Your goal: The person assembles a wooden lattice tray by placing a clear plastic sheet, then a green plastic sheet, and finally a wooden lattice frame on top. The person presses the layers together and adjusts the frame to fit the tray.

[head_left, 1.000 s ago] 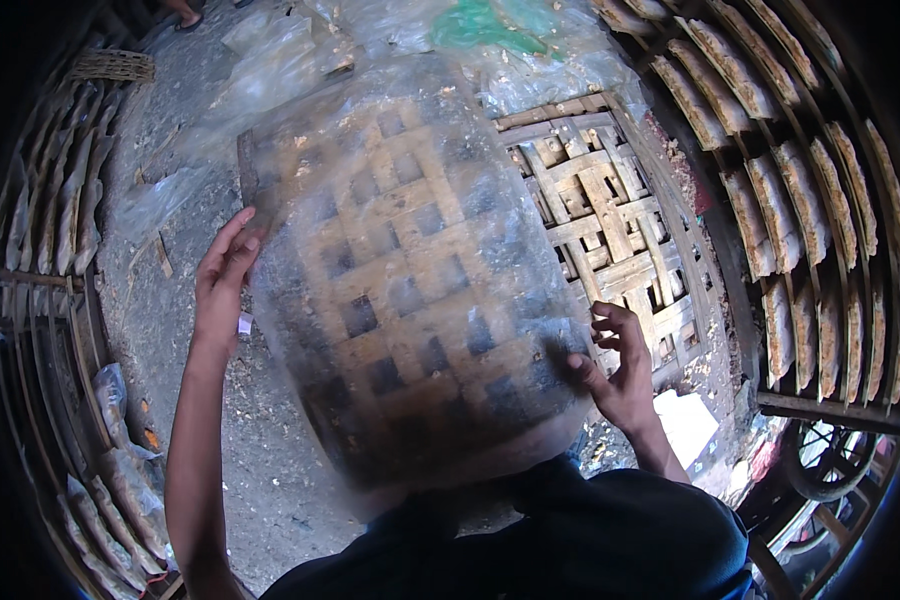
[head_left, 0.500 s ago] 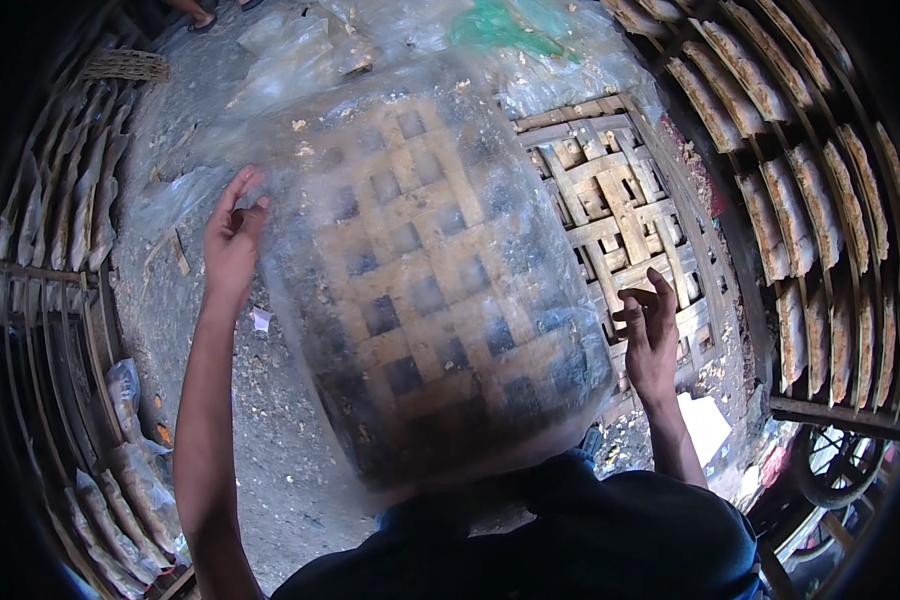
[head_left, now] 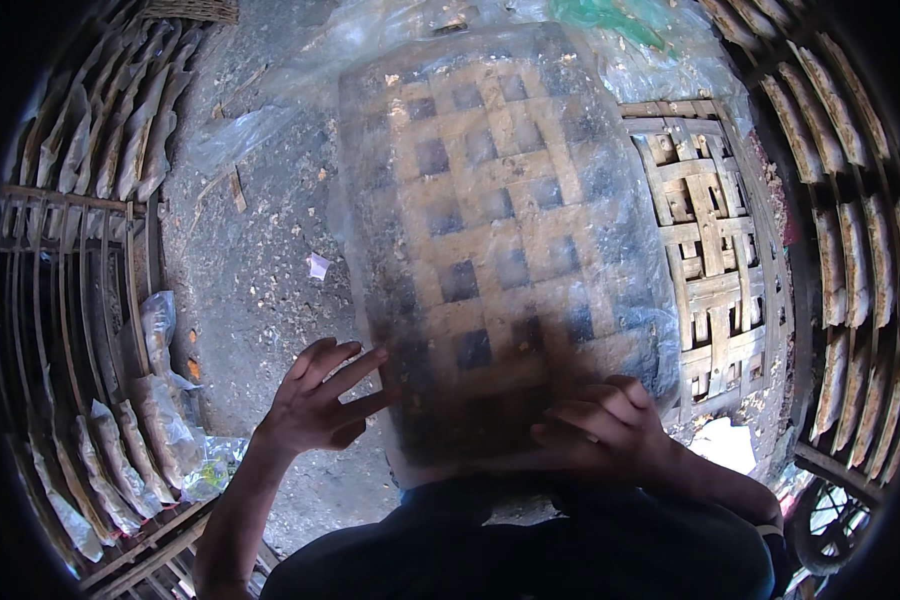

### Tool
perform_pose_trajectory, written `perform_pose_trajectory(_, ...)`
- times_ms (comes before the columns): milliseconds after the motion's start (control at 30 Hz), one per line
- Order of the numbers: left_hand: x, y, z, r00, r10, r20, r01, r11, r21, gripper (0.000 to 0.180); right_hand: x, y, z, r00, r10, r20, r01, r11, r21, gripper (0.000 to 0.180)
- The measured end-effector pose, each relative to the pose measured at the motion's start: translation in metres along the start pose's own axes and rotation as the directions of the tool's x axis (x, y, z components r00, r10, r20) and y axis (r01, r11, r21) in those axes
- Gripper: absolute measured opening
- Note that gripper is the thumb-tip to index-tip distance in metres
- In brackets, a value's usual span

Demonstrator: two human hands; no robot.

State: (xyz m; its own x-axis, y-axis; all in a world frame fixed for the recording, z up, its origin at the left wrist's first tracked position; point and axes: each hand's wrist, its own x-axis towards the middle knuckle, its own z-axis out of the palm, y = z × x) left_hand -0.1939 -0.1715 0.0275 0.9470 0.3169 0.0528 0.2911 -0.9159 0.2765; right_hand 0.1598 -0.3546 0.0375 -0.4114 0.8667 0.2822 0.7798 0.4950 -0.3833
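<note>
A cloudy, see-through plastic sheet (head_left: 490, 250) lies over a woven bamboo-strip panel, whose lattice (head_left: 460, 150) shows through it in front of me. At the sheet's near left edge is my left hand (head_left: 325, 395), its fingers stretched and apart, fingertips at the edge. My right hand (head_left: 615, 425) is at the near right part of the sheet with its fingers curled in, closed on the plastic near its edge. Its thumb is partly in shadow. Beside the sheet on the right lies another woven bamboo panel (head_left: 705, 250), uncovered.
Racks with rows of pale, flaky-edged slabs (head_left: 835, 270) stand along the right. More slabs (head_left: 120, 120) and wooden slats (head_left: 70, 280) line the left. Crumpled clear plastic (head_left: 400, 45) and a green plastic piece (head_left: 610, 20) lie at the back. A wheel (head_left: 825, 525) stands at lower right.
Both hands have come down toward me, the left from beside the sheet's upper left, the right onto its near part and closing. The view has shifted, so the surroundings sit differently.
</note>
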Motion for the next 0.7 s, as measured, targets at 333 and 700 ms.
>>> perform_pose_trajectory(333, 0.009, 0.028, 0.002, 0.989, 0.085, 0.124, -0.078, 0.995, -0.063, 0.032, 0.056, -0.055, 0.073, 0.935, -0.150, 0.320, 0.094, 0.978, 0.186, 0.032)
perform_pose_trajectory(700, 0.041, 0.024, -0.002, 0.971, 0.108, -0.211, -0.164, 0.949, -0.270, 0.035, 0.079, -0.037, 0.045, 0.978, -0.015, -0.209, 0.099, 0.912, 0.398, 0.024)
